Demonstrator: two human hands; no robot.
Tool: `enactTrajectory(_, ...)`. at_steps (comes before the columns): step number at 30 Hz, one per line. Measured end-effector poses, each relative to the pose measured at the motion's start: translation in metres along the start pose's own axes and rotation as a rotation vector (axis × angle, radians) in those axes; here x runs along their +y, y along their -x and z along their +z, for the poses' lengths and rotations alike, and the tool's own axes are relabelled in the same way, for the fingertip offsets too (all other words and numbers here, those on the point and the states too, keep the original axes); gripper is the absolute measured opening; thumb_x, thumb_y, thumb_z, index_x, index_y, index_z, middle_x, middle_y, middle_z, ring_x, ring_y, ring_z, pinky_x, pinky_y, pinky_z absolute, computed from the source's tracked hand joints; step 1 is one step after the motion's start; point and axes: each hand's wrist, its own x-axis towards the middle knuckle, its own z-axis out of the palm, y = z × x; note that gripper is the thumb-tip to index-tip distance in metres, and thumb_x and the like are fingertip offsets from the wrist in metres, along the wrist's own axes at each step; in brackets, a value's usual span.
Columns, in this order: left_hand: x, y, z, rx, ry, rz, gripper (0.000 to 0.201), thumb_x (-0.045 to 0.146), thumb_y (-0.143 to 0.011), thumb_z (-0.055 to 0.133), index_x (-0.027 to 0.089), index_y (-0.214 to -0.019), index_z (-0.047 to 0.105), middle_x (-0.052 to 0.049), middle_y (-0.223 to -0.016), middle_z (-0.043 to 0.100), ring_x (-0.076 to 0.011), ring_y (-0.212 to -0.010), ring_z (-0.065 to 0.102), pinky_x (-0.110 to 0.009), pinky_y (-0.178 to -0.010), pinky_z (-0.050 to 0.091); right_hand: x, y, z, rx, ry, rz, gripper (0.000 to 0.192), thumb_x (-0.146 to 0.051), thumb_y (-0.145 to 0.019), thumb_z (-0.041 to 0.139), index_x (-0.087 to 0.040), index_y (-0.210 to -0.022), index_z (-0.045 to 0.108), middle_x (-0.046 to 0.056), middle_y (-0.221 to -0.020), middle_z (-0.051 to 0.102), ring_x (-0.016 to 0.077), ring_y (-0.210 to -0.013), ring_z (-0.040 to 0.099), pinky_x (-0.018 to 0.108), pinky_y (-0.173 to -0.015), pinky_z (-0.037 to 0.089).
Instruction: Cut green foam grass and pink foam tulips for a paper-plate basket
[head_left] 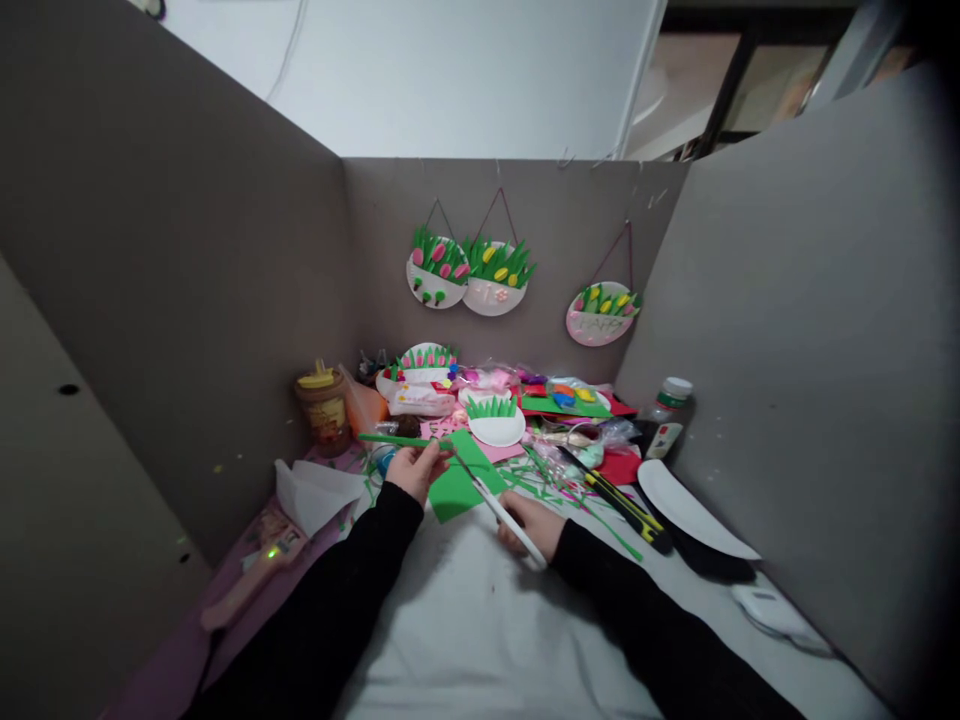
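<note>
My left hand (417, 470) pinches a narrow strip of green paper (386, 439), which sticks out to the left past the fingers. My right hand (531, 524) is closed round the white handles of a pair of scissors (501, 510). The blades point up and left, and their tips are close to the left fingertips at the strip's right end. Whether the blades touch the paper is too small to tell. Under both hands lies a sheet of green paper (457, 497). Just beyond it sits a white paper plate (498, 427) with green paper grass along its top.
A glue gun (259, 578) with a lit green light lies at left, near a brown cup (325, 408). Thin green offcuts (551, 485), a yellow-black utility knife (626, 505), a bottle (667, 415) and a half plate (690, 505) are at right. Decorated plates (495, 280) hang on the grey partition.
</note>
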Motion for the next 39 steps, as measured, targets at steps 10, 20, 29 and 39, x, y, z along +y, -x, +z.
enactTrajectory(10,-0.0021,-0.0006,-0.0035,0.008,-0.113,0.04,0.033,0.034,-0.057,0.071,0.007,-0.074,0.062,-0.009,-0.072,0.067,-0.0143,-0.068,0.063,-0.018,-0.054,0.05,0.0018,-0.0008,0.0051,-0.04,-0.126,0.047,0.021,-0.016,-0.049,0.05,-0.019,-0.067,0.038,-0.009,-0.051,0.048,0.0049,-0.04,0.042,0.02,-0.038,0.04)
enactTrajectory(20,-0.0032,-0.0007,-0.0037,0.016,-0.198,0.068,0.035,0.036,-0.058,0.07,0.006,-0.073,0.063,-0.01,-0.072,0.066,-0.0143,-0.066,0.063,-0.019,-0.053,0.05,0.0037,-0.0025,0.0052,-0.069,-0.147,0.061,0.023,-0.014,-0.049,0.052,-0.019,-0.065,0.036,-0.01,-0.05,0.048,0.0045,-0.039,0.043,0.019,-0.039,0.041)
enactTrajectory(29,-0.005,-0.005,-0.0097,-0.051,-0.245,0.051,0.039,0.04,-0.06,0.068,0.006,-0.078,0.063,-0.01,-0.073,0.066,-0.0167,-0.071,0.064,-0.019,-0.051,0.05,0.0021,-0.002,0.006,-0.07,-0.15,0.078,0.024,-0.013,-0.049,0.051,-0.019,-0.066,0.036,-0.01,-0.048,0.048,0.0047,-0.038,0.043,0.019,-0.039,0.039)
enactTrajectory(39,-0.0032,-0.0013,-0.0068,0.001,-0.241,0.056,0.038,0.041,-0.055,0.071,0.009,-0.07,0.056,-0.01,-0.071,0.066,-0.0191,-0.069,0.065,-0.021,-0.048,0.05,-0.0005,-0.0006,0.0056,-0.064,-0.156,0.06,0.022,-0.016,-0.051,0.051,-0.02,-0.065,0.034,-0.01,-0.047,0.047,0.0049,-0.039,0.041,0.019,-0.038,0.037)
